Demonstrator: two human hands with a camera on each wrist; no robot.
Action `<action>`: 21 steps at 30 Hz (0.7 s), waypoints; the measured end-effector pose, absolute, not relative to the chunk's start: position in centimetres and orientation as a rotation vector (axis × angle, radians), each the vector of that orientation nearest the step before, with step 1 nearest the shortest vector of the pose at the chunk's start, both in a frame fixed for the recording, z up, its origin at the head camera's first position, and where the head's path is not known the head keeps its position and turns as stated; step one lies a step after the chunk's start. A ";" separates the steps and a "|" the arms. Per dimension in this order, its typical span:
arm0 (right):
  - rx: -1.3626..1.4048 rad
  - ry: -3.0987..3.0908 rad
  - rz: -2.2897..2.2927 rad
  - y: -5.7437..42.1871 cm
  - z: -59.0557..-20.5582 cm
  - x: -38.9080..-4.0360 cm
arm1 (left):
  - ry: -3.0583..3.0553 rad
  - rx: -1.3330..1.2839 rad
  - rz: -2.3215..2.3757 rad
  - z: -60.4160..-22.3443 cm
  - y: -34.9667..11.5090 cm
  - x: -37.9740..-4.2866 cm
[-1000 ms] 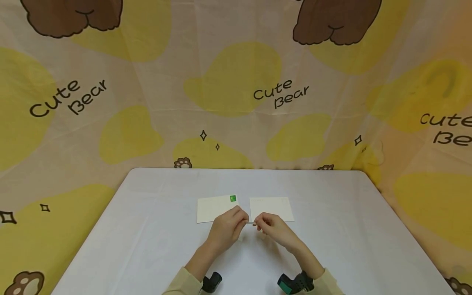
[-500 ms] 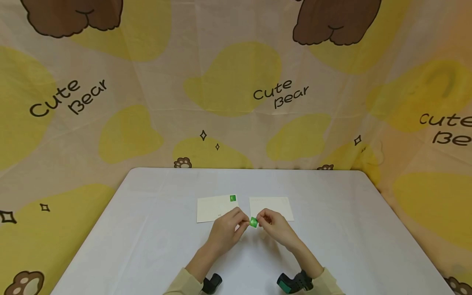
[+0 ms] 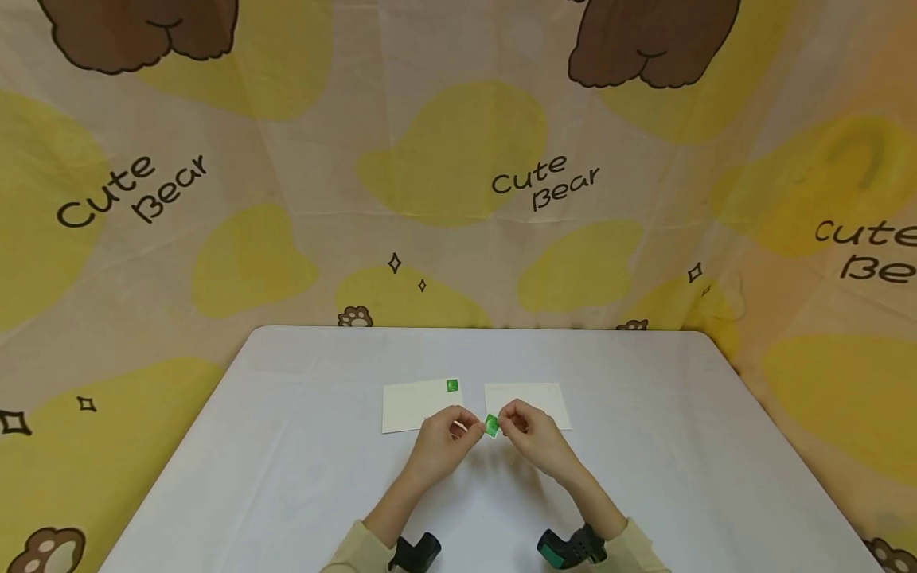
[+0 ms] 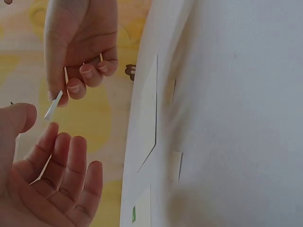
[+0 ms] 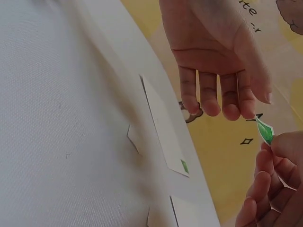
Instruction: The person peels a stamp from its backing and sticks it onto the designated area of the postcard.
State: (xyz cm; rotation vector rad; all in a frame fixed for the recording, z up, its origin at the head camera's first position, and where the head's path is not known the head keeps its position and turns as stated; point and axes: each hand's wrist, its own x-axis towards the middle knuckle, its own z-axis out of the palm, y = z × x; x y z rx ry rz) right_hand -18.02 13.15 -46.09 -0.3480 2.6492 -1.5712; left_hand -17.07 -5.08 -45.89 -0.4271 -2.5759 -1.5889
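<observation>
A small green stamp (image 5: 266, 131) with a white edge is pinched between thumb and index finger of my right hand (image 3: 539, 436). My left hand (image 3: 440, 446) is close on its other side. In the wrist views the left thumb stands apart from the fingers, which are extended; the left index fingertip is at the stamp's corner, and I cannot tell if they touch. Behind the hands lie two cream paper rectangles. The left one (image 3: 408, 407) bears a green stamp (image 3: 452, 385) at its upper right corner; the right one (image 3: 530, 402) shows a plain face.
Two small pale paper pieces (image 4: 173, 90) lie on the white table (image 3: 301, 446) beneath the hands, visible in the wrist views. Dark cameras sit on both wrists. A patterned cloth (image 3: 451, 159) hangs behind the table's far edge.
The stamp, first seen edge-on between both hands, has turned its green face up and risen slightly. My left thumb and fingers have spread apart; the right hand keeps its pinch.
</observation>
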 end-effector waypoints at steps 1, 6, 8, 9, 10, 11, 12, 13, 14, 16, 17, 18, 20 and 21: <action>-0.350 2.650 -1.572 13.1 -46.1 -18.0 | -2.592 -0.419 -1.596 -45.9 -5.1 -17.1; -0.356 2.649 -1.567 13.1 -46.1 -18.0 | -2.594 -0.423 -1.610 -46.0 -5.0 -17.1; -0.355 2.652 -1.566 13.1 -46.0 -17.9 | -2.587 -0.425 -1.613 -46.0 -5.0 -17.1; -0.353 2.652 -1.565 13.1 -46.0 -17.9 | -2.583 -0.426 -1.617 -46.0 -5.0 -17.1; -0.356 2.654 -1.564 13.1 -46.0 -17.9 | -2.583 -0.427 -1.621 -46.0 -5.0 -17.1; -0.359 2.656 -1.564 13.1 -46.0 -17.9 | -2.582 -0.428 -1.627 -46.0 -5.0 -17.1; -0.360 2.656 -1.567 13.1 -46.0 -17.9 | -2.583 -0.427 -1.635 -46.1 -5.0 -17.1; -0.361 2.657 -1.569 13.2 -46.0 -17.9 | -2.583 -0.427 -1.644 -46.1 -4.9 -17.1; -0.359 2.655 -1.572 13.2 -46.1 -17.9 | -2.583 -0.428 -1.650 -46.2 -4.9 -17.1; -0.352 2.653 -1.576 13.2 -46.1 -17.9 | -2.578 -0.427 -1.667 -46.4 -4.8 -17.2; -0.349 2.650 -1.580 13.3 -46.2 -18.0 | -2.572 -0.426 -1.677 -46.5 -4.8 -17.2; -0.343 2.648 -1.584 13.3 -46.2 -18.0 | -2.563 -0.427 -1.684 -46.5 -4.7 -17.2; -0.332 2.645 -1.590 13.3 -46.2 -18.0 | -2.544 -0.430 -1.693 -46.6 -4.6 -17.2; -0.328 2.644 -1.595 13.3 -46.2 -18.0 | -2.537 -0.428 -1.696 -46.6 -4.5 -17.2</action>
